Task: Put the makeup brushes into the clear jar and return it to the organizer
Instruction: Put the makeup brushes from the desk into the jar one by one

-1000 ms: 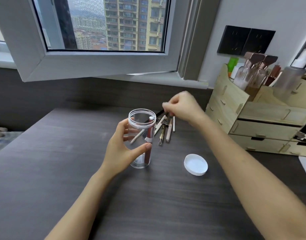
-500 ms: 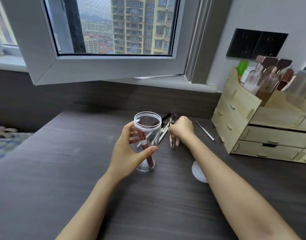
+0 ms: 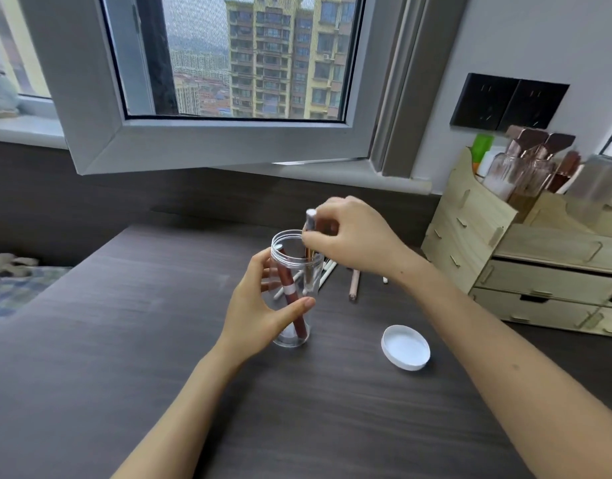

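Note:
The clear jar [image 3: 295,257] stands upright on the dark desk, and my left hand [image 3: 263,302] wraps around its side. A reddish-brown brush [image 3: 290,299] leans inside it. My right hand [image 3: 353,236] hovers over the jar's mouth, pinching a pale-handled makeup brush [image 3: 310,223] that points down into the jar. Behind the jar lie more brushes: white-handled ones [image 3: 327,271] and a tan one [image 3: 354,283]. The wooden organizer [image 3: 470,236] stands at the right.
The jar's white lid [image 3: 405,346] lies upside down on the desk to the right of the jar. Bottles [image 3: 525,167] fill the organizer's top. An open window sash [image 3: 207,140] overhangs the back of the desk. The desk's left edge drops to a bed.
My right hand picked a brush from the pile behind the jar and lifted it over the jar's mouth. My left hand has stayed on the jar.

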Available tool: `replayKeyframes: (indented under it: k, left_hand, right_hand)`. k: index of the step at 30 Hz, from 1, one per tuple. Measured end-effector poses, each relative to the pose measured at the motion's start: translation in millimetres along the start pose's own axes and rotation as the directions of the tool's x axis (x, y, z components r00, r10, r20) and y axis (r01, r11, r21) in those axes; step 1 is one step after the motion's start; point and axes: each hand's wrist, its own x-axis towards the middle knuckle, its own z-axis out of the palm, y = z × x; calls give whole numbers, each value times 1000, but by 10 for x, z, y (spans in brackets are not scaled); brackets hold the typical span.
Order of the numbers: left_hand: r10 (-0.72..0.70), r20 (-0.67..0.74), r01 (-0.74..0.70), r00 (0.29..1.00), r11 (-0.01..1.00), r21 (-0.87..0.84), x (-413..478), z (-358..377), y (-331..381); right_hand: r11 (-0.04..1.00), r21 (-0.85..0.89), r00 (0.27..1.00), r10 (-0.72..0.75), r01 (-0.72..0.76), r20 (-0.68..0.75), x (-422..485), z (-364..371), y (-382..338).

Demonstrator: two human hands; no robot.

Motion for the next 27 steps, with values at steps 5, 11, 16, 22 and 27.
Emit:
replayKeyframes:
  k: [5, 11, 16, 22, 27]
  left_hand:
    - [25, 13, -25, 1000, 1000, -1, 0, 1, 8]
    - [6, -11, -6, 1000, 1000, 4, 16, -5, -16]
    - [4, -11, -4, 1000, 1000, -2, 23, 0, -13]
    - [-10, -19, 10, 1000, 1000, -6, 7, 1, -25]
    - [-9, -15, 9, 1000, 1000, -22, 5, 10, -22]
  right_hand:
    - [995, -91, 967, -23, 47, 254, 35, -95, -13]
    - [847, 420, 945, 314, -325, 98, 191, 24, 532]
    - [784, -51, 784, 620, -619, 24, 232, 735, 1164]
    - [703, 11, 703, 711, -711, 0, 245, 997, 1333]
    - [569, 647, 710, 701, -507, -60, 191, 479, 1039]
